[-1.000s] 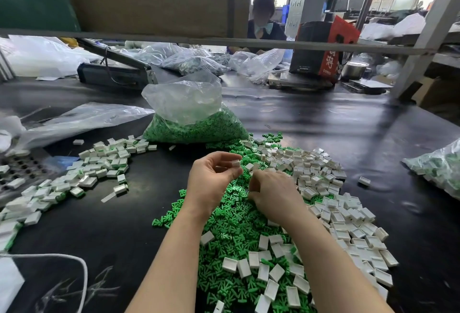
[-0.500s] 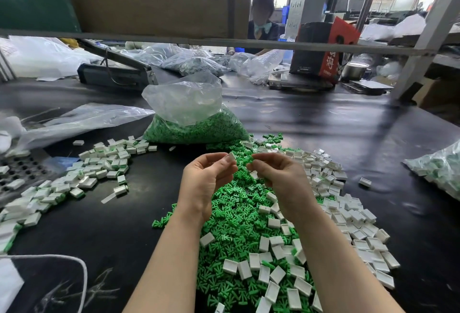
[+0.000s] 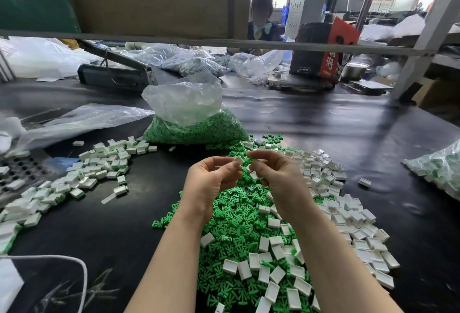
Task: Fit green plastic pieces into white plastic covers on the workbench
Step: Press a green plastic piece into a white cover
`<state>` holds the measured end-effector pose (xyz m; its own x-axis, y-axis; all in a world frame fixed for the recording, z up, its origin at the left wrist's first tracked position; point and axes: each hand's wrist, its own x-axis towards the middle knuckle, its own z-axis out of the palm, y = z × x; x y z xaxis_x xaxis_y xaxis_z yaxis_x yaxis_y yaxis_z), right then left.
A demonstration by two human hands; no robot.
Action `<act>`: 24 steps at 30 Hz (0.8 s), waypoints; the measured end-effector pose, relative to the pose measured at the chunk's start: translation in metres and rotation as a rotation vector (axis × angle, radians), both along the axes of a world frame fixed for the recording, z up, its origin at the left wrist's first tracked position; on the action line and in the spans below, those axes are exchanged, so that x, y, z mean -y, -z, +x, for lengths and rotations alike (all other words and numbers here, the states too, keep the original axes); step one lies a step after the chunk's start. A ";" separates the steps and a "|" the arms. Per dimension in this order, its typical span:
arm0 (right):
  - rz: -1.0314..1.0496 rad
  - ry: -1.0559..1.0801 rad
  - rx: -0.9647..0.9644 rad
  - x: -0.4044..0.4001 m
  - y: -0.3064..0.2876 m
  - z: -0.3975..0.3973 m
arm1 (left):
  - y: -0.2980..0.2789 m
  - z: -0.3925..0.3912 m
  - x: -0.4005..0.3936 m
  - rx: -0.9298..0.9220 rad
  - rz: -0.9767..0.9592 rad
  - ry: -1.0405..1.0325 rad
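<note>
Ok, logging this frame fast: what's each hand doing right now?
Left hand: pinches a white cover at its fingertips.
Right hand: fingers curled in a pinch; what it holds cannot be told.

Left hand (image 3: 211,178) pinches white cover (image 3: 239,160) above green pieces (image 3: 234,215).

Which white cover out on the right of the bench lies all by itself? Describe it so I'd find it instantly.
Start at the big heap of white plastic covers spread right of the green plastic pieces on the black workbench. Look past its right edge, toward the clear bag of assembled parts. The lone white cover lies there on bare black surface, touching nothing.
</note>
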<state>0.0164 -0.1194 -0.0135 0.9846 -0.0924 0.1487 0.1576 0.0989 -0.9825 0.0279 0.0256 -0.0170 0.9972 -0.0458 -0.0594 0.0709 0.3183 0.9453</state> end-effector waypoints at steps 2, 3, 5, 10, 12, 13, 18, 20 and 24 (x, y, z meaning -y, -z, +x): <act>-0.009 0.038 -0.006 -0.001 0.001 0.001 | 0.000 -0.001 0.000 0.005 0.007 0.011; -0.007 0.060 -0.004 -0.001 0.001 0.002 | 0.000 -0.001 0.000 0.008 0.008 0.015; 0.001 0.099 0.011 -0.002 0.001 0.003 | 0.000 -0.001 0.001 0.010 0.007 0.023; 0.058 0.120 0.019 -0.006 0.001 0.003 | 0.000 -0.001 0.002 0.024 0.021 0.040; 0.086 0.121 0.010 -0.009 0.002 0.003 | 0.001 -0.001 0.003 0.041 0.038 0.046; 0.104 0.123 0.003 -0.010 0.003 0.003 | 0.001 -0.001 0.002 0.047 0.042 0.049; 0.168 0.114 -0.043 -0.012 0.003 0.003 | 0.002 -0.001 0.000 0.060 0.036 0.048; 0.171 0.118 -0.046 -0.012 0.003 0.003 | 0.003 -0.001 0.000 0.066 0.041 0.046; 0.123 0.121 -0.035 -0.010 0.004 0.002 | 0.003 -0.001 -0.001 0.081 0.059 0.040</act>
<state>0.0186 -0.1099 -0.0178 0.9696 -0.2256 0.0945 0.1412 0.2012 -0.9693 0.0267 0.0267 -0.0199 0.9963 -0.0847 0.0174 0.0053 0.2604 0.9655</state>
